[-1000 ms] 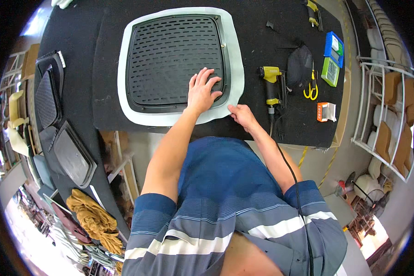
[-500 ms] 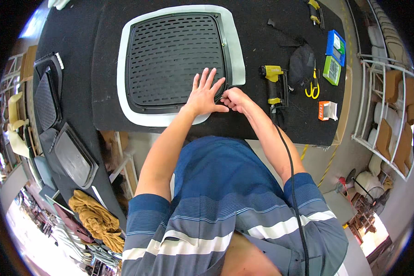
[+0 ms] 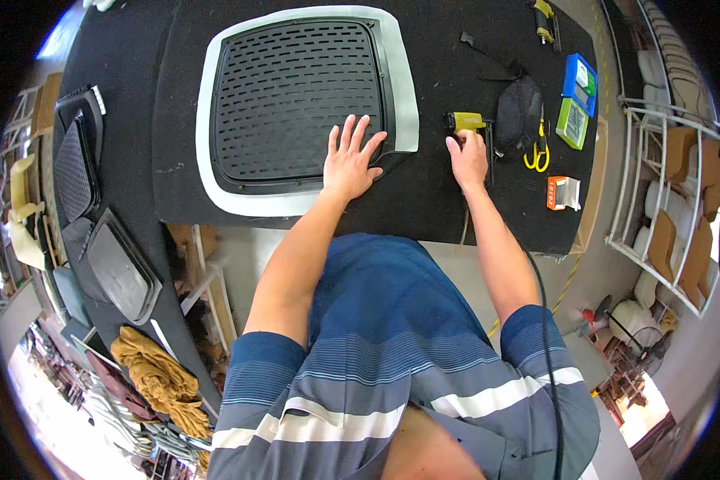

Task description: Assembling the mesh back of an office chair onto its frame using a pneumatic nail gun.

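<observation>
A black perforated seat panel (image 3: 296, 96) lies on a sheet of white foam (image 3: 208, 172) on the black worktable (image 3: 448, 204). My left hand (image 3: 350, 160) is spread flat on the panel's near right corner, fingers apart. My right hand (image 3: 468, 156) has reached to the right and is closing on a yellow and black staple gun (image 3: 468, 124), its hose trailing back past my arm. Whether the fingers fully grip the tool is hard to tell.
Yellow-handled scissors (image 3: 536, 152), a black pouch (image 3: 518, 112), blue and green boxes (image 3: 576, 100) and an orange staple box (image 3: 562, 192) lie on the table's right. More black seat panels (image 3: 112, 272) are stacked left. A white rack (image 3: 672, 208) stands right.
My right hand left the panel's corner beside my left hand and moved right onto the staple gun. My left hand stayed pressed on the panel.
</observation>
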Motion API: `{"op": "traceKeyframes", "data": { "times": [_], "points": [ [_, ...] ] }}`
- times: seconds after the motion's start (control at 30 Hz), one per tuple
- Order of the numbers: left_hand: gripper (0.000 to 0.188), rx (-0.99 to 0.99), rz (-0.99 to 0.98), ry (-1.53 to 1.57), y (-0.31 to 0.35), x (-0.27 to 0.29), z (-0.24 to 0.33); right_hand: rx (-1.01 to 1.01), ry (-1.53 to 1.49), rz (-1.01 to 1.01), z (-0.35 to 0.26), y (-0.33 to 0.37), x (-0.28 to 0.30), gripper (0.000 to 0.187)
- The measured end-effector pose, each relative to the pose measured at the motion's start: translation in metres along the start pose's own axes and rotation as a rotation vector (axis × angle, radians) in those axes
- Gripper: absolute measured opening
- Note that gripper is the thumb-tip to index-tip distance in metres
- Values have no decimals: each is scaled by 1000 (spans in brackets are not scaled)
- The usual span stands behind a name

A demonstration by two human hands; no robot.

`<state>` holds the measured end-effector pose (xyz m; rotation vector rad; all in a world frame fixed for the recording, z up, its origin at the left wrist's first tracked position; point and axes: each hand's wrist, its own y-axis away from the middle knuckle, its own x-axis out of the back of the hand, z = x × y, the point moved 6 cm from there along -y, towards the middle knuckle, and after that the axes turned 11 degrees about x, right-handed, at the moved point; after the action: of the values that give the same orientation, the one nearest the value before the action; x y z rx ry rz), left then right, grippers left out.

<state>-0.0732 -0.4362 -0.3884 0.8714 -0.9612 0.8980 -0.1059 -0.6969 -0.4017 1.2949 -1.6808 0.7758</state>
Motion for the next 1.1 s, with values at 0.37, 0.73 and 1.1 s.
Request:
{"op": "traceKeyframes", "data": {
  "times": [0.37,0.73,1.1],
  "points": [
    [77,-30,10,-1,-2,-1,1,-96,317,-25,9,2,6,71],
    [78,-38,25,20,2,-2,-4,118,-357,-312,-40,62,28,40],
    [77,-27,30,8,0,-3,-2,27,-438,-473,-71,105,-13,32]
  ]
}}
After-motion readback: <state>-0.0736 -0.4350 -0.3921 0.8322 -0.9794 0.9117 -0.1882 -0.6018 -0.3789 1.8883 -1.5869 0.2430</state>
